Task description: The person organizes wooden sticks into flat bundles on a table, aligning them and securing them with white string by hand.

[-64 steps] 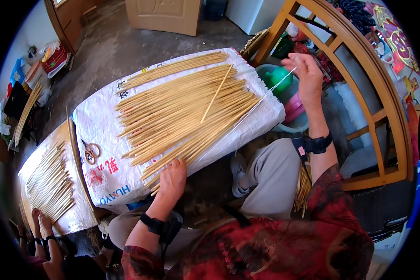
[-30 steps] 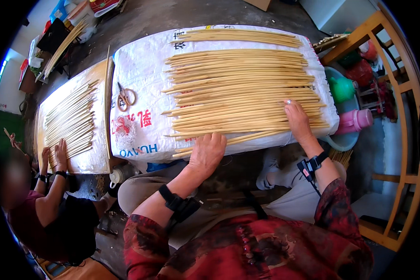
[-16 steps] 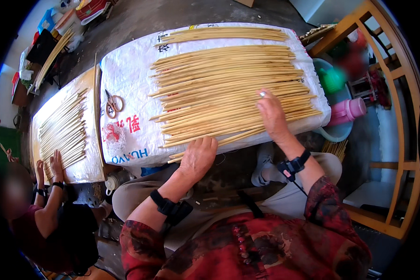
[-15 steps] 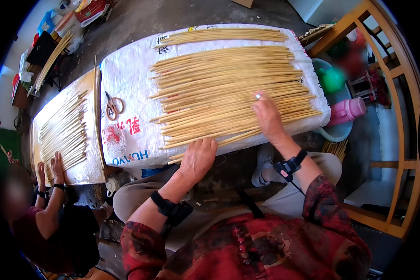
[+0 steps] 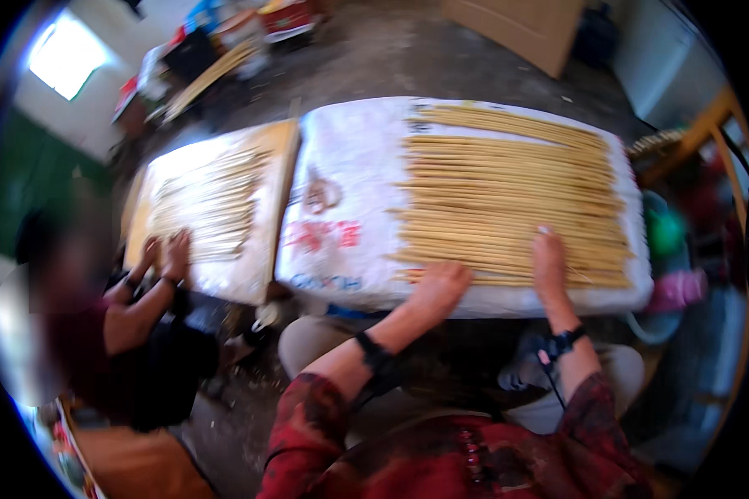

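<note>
A wide layer of thin, pale yellow sticks (image 5: pixel 508 191) lies side by side on a white woven sheet (image 5: pixel 345 150) covering a table. My left hand (image 5: pixel 443 289) is at the near left edge of the layer, its fingers curled down over the nearest sticks; what they grip, if anything, is hidden. Farther right, my right hand (image 5: pixel 549 262) rests on the near sticks with its fingers stretched forward, one bearing a small white spot at its tip. A narrower band of sticks (image 5: pixel 508 121) lies beyond a slim gap. The picture is blurred.
Scissors (image 5: pixel 320 195) lie left of the sticks. On an adjoining table (image 5: pixel 262 241), a co-worker's hands (image 5: pixel 171 249) touch another layer of sticks (image 5: pixel 212 200). At the right stand a basin (image 5: pixel 653 324) with a pink container (image 5: pixel 678 291), and a wooden frame (image 5: pixel 707 137).
The view has swung left, shifting the scene rightward. My right hand has come back toward the layer's near edge. The near sticks, slanted and spread before, now lie more evenly together.
</note>
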Available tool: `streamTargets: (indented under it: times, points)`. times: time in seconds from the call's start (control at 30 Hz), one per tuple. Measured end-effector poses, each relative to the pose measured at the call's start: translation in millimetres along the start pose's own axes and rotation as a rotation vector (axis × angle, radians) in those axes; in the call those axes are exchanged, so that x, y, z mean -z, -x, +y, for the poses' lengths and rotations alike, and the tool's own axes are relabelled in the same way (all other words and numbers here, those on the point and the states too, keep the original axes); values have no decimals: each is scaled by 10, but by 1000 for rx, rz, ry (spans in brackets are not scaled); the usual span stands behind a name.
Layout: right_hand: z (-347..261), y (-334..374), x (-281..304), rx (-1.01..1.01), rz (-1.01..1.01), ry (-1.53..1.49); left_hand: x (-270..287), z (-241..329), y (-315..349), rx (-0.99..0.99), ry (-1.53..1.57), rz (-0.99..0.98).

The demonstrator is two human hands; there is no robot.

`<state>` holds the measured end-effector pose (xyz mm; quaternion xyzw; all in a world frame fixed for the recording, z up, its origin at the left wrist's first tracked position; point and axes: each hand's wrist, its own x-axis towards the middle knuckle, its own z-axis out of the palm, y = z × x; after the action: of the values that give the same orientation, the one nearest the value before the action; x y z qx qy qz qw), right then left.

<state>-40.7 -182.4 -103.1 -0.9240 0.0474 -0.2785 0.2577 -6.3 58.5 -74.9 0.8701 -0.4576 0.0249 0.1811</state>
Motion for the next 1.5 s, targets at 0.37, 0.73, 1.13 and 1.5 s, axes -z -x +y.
streamTargets:
  times: [0.37,0.73,1.13,1.5]
  points:
    - [15,14,71,83,-59,193,-21,36,37,-46,-118,147]
    - [66,-5,60,50,-74,195,236,51,-61,-58,141,103]
    - [74,11,30,59,-99,178,-118,-112,-255,155,21,108]
    - [-1,6,58,52,-91,198,-96,-106,-247,157,25,67]
